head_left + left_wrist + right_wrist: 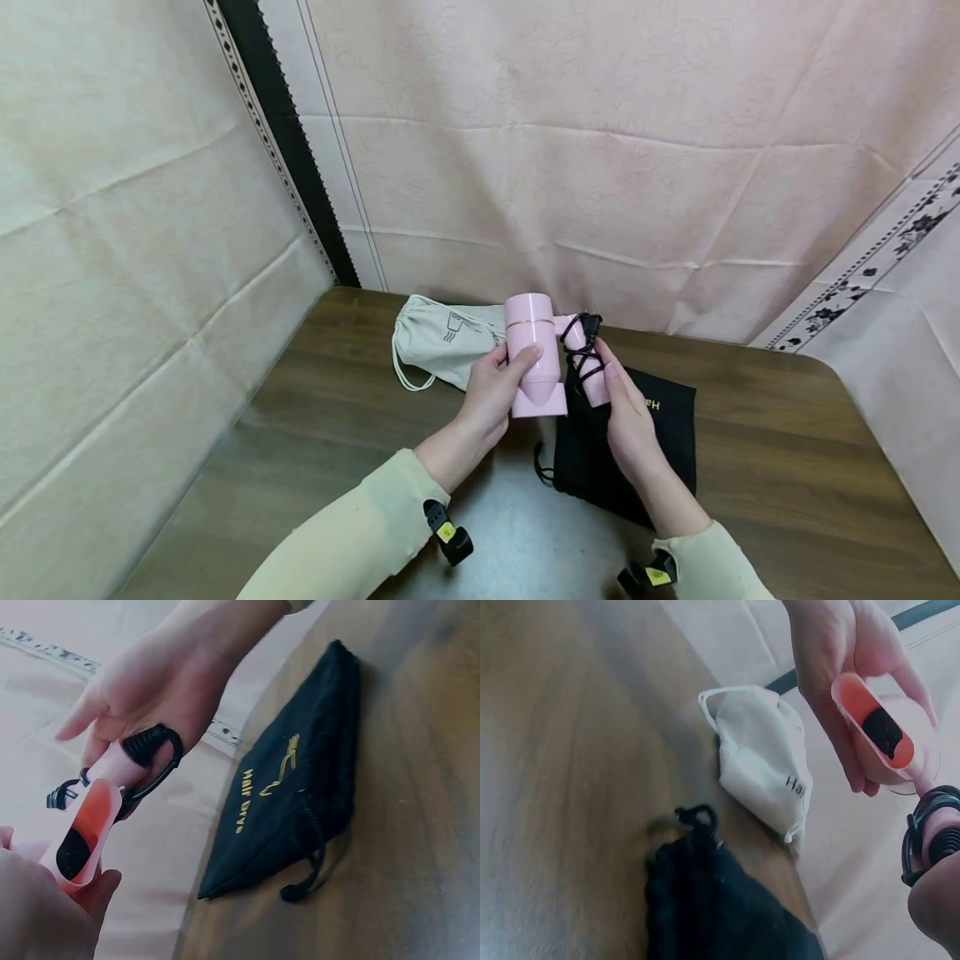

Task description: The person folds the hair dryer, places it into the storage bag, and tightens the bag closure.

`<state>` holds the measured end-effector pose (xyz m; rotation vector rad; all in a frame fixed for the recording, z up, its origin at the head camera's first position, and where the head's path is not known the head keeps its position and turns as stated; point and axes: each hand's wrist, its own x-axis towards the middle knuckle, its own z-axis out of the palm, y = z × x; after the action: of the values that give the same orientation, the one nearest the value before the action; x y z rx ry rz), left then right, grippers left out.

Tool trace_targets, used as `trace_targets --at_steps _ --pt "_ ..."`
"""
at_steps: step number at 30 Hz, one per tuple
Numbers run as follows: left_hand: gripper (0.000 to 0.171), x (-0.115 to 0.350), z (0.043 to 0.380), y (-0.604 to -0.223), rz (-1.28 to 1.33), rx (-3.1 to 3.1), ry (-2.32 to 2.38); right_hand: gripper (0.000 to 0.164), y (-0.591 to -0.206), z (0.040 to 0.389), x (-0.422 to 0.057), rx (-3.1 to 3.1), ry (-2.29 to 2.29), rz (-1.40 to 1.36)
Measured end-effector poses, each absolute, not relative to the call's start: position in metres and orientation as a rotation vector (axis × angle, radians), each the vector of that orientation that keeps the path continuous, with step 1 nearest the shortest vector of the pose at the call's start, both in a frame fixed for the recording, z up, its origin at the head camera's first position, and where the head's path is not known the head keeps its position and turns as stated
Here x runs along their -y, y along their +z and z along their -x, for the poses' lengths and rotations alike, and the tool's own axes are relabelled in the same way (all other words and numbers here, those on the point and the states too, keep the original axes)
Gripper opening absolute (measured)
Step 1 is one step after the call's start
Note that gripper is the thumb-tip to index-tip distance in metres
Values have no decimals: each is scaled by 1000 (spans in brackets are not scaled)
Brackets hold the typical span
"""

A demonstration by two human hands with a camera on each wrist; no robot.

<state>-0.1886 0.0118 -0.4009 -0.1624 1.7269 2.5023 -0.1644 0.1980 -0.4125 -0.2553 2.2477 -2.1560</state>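
Observation:
A pink hair dryer (534,350) is held up over the table between both hands. My left hand (491,387) grips its barrel, thumb lying across the front. Around the handle (596,387) a black cord (585,354) is wound, and my right hand (630,421) holds that handle from the right side. In the left wrist view the flat nozzle (94,825) shows its slot, dark inside. Below the right hand lies a black drawstring pouch (671,433) with gold lettering. Behind the left hand is a white drawstring pouch (442,333) with a printed dryer picture.
The wooden table (322,433) ends at a pale curtain (600,183) along the back. Another pale cloth (135,250) hangs at the left, and one with a floral border (847,292) at the right. The black pouch's cord (542,467) trails on the wood.

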Motion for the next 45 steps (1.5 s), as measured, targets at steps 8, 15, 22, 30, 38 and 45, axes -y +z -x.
trace_targets --at_steps 8,15,22,30,38,45 --pt "44 -16 191 -400 169 -1683 2545 57 -406 157 -182 -2083 -2198 245" --pt "45 -13 193 -394 144 -1730 2513 57 -400 155 -179 -1991 -2224 318" --pt "47 6 199 -392 142 -1803 2369 56 -403 156 -185 -2028 -2131 470" --pt "54 27 202 -388 119 -1748 2240 50 -405 159 -216 -2308 -1821 627" --pt "51 39 194 -390 122 -1792 2111 56 -407 139 -254 -2767 -1170 652" --pt "58 47 188 -398 182 -1788 2054 67 -420 110 -266 -2915 -742 777"
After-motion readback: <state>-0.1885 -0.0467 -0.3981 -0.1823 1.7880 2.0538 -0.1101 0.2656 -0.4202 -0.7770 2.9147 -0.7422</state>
